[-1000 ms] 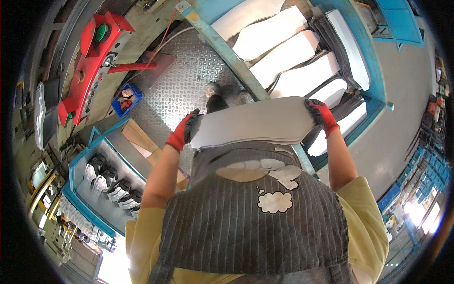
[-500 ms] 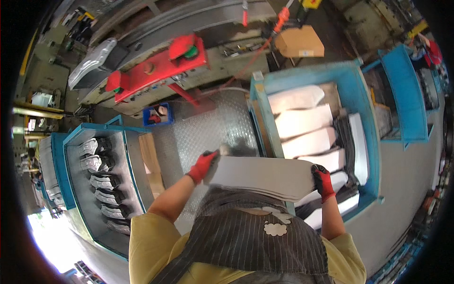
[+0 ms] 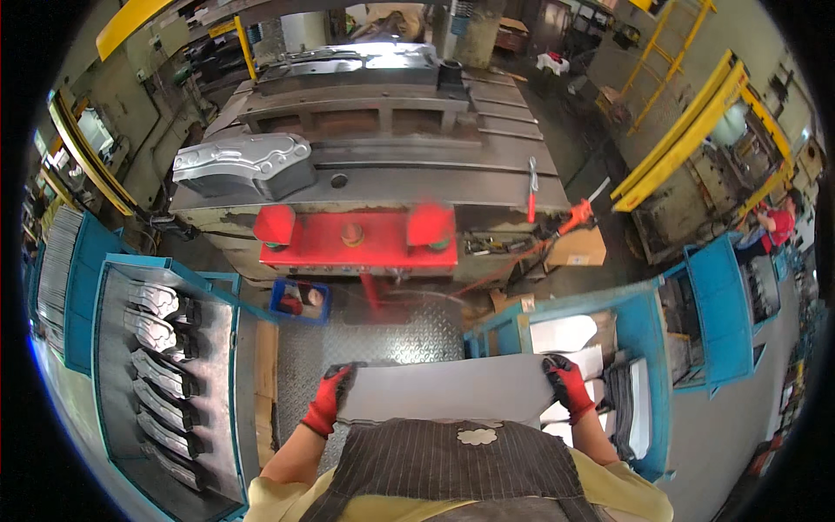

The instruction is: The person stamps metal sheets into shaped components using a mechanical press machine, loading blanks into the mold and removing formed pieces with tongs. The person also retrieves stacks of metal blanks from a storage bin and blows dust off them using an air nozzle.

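Observation:
Across the front of my apron I hold a stack of flat grey sheet-metal blanks [image 3: 448, 389] by its two ends. Only the top face shows well, so how many lie beneath cannot be told. My left hand [image 3: 330, 398], in a red glove with dark fingers, is closed on the left end. At the right end my right hand [image 3: 569, 388], gloved alike, has its fingers curled over the edge. Close by on the right, a blue bin [image 3: 663, 383] contains more flat blanks [image 3: 564, 332], partly hidden behind my right hand.
Ahead stands a red control stand [image 3: 361, 246] before a press bed [image 3: 383, 157] bearing a shaped metal part [image 3: 248, 163]. Left, a blue-framed bin [image 3: 103, 365] contains several formed parts [image 3: 161, 374]. A small blue basket [image 3: 300, 317] sits on the floor. Another person [image 3: 778, 224] is far right.
My view has swung up and left toward the press. The stack of blanks has come away from the right-hand bin and is now squarely in front of me, still in both hands.

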`<control>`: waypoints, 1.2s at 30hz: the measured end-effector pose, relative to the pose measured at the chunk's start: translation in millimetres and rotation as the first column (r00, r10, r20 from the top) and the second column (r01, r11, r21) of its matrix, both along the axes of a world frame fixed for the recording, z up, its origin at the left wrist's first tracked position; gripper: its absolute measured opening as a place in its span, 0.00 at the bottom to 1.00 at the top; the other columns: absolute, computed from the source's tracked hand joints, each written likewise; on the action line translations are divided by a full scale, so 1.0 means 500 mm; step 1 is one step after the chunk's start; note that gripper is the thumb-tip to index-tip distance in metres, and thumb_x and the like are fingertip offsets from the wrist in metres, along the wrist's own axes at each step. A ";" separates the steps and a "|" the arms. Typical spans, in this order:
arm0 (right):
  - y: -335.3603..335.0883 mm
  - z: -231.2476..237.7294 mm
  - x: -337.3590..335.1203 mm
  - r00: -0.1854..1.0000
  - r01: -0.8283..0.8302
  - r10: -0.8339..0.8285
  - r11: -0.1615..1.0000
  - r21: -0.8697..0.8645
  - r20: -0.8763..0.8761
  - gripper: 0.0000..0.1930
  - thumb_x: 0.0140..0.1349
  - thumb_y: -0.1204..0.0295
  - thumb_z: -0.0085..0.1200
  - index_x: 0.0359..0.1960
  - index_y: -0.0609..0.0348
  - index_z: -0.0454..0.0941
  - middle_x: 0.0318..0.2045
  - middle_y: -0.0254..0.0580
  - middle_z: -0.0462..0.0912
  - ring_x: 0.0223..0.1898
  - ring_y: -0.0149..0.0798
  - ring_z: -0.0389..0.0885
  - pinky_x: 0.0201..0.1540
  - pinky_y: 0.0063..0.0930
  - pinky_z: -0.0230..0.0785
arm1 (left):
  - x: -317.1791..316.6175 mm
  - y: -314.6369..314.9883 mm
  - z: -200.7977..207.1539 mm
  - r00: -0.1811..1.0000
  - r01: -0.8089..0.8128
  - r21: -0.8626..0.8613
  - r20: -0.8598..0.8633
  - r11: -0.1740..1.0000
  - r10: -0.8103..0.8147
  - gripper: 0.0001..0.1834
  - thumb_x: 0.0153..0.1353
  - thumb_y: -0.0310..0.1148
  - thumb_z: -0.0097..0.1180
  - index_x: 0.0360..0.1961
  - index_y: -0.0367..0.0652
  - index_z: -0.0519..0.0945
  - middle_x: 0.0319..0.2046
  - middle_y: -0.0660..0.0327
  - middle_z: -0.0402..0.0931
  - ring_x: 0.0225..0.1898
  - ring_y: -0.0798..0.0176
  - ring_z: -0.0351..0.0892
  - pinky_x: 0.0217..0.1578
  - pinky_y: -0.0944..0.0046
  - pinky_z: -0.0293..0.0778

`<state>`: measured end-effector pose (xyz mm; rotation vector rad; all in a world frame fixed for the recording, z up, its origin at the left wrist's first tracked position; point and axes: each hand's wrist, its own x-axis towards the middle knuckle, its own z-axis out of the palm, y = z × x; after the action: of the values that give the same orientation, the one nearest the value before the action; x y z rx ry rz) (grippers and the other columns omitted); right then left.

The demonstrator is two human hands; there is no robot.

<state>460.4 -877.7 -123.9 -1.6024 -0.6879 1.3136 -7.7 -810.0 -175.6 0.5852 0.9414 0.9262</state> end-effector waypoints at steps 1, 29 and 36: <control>0.034 -0.001 -0.018 0.999 -0.010 0.010 1.000 -0.002 0.045 0.16 0.52 0.80 0.48 0.44 0.67 0.72 0.34 0.34 0.77 0.32 0.26 0.74 0.37 0.17 0.67 | -0.013 0.020 0.022 0.999 -0.012 -0.046 0.047 0.999 0.015 0.15 0.59 0.33 0.45 0.45 0.38 0.73 0.39 0.59 0.75 0.41 0.64 0.74 0.45 0.65 0.68; 0.943 0.022 0.113 0.986 -0.161 0.159 0.986 0.052 0.040 0.15 0.52 0.69 0.52 0.41 0.63 0.72 0.31 0.33 0.75 0.32 0.28 0.72 0.35 0.22 0.65 | 0.033 0.865 0.051 0.977 -0.144 -0.089 -0.174 0.986 0.127 0.19 0.56 0.44 0.49 0.43 0.42 0.74 0.36 0.62 0.74 0.38 0.66 0.73 0.42 0.66 0.68; 1.101 0.153 0.125 0.680 -0.129 -0.178 0.926 0.355 0.711 0.28 0.54 0.62 0.52 0.55 0.63 0.61 0.46 0.50 0.73 0.47 0.41 0.72 0.49 0.32 0.63 | 0.091 0.985 0.323 0.614 0.017 0.623 -0.624 0.782 0.484 0.26 0.58 0.34 0.50 0.55 0.35 0.61 0.46 0.55 0.70 0.47 0.65 0.69 0.46 0.71 0.64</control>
<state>523.1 -327.0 -47.5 -1.7750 -1.3160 0.3938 37.7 -317.3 -14.1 1.4990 1.5469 1.2638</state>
